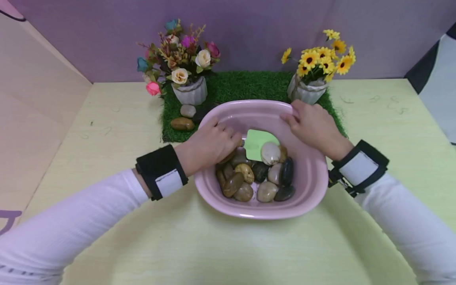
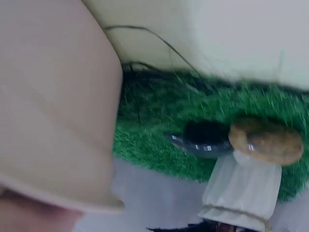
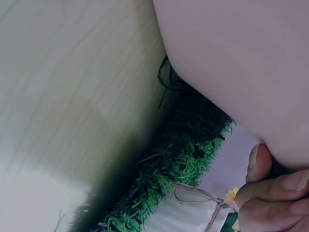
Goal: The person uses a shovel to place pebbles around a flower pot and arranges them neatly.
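A pink plastic basin (image 1: 261, 212) stands in the middle of the head view, overlapping the front of an artificial grass mat; whether it touches the table I cannot tell. My left hand (image 1: 210, 148) grips its left rim, with the thumb over the inside. My right hand (image 1: 313, 124) grips the far right rim, thumb inside; its fingers (image 3: 273, 193) curl against the outer wall in the right wrist view. Several smooth stones (image 1: 244, 173), brown, grey and black, lie in the basin. A flat light green piece (image 1: 253, 145) lies among them, partly covered by a pale stone (image 1: 270, 153).
Behind the basin lies the grass mat (image 1: 246, 83). On it stand a pot of mixed flowers (image 1: 190, 92) at left and a pot of yellow flowers (image 1: 308, 92) at right. Beside the left pot are a brown stone (image 1: 182, 124), a pale stone (image 1: 187, 111) and a dark stone (image 2: 207, 140).
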{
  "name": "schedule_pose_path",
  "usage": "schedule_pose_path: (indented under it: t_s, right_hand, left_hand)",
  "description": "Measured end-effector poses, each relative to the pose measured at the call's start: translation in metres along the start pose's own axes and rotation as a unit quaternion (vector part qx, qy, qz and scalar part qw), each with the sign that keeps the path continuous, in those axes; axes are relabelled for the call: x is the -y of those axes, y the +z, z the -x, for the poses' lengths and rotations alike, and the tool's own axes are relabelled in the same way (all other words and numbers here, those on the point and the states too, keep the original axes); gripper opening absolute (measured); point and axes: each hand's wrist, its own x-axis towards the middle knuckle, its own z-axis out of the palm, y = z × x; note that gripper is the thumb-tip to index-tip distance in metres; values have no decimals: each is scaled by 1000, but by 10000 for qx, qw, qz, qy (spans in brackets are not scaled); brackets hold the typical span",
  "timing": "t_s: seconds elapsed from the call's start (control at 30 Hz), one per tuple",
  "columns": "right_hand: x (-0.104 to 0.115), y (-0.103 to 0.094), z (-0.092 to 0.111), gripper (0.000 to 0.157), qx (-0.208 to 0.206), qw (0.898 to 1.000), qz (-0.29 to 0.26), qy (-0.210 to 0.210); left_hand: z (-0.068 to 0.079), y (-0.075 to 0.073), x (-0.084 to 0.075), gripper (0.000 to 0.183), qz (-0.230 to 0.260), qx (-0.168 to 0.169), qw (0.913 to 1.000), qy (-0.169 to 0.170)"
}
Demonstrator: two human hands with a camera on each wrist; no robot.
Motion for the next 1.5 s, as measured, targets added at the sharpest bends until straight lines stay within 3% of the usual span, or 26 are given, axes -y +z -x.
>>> schedule_pose_path:
  t_s: [0.13,0.33,0.57,0.93,1.27,1.5]
  right_hand:
    - [1,0,-1,31,25,10000,-87,-40]
    - [0,0,0,30,9,10000,22,14]
    - [0,-1,-1,30,-36,10000,-12,-39]
    - [0,-1,1,30,7,10000,-65,-9]
    - [-1,-3,1,30,18,10000,-67,8]
    - [-1,-2,1,31,78,9999,-135,69]
  left_hand:
    - [-2,0,0,26,600,190,9971,-428]
    - [-5,-1,4,24,1465,475,9861,-621]
    - [-10,0,3,19,1843,577,9758,-1022]
    - [-11,0,3,25,2139,898,9698,-752]
    - [-12,-1,7,21,2286,868,9666,-767]
    - [-11,-1,7,19,2536,625,9630,-665]
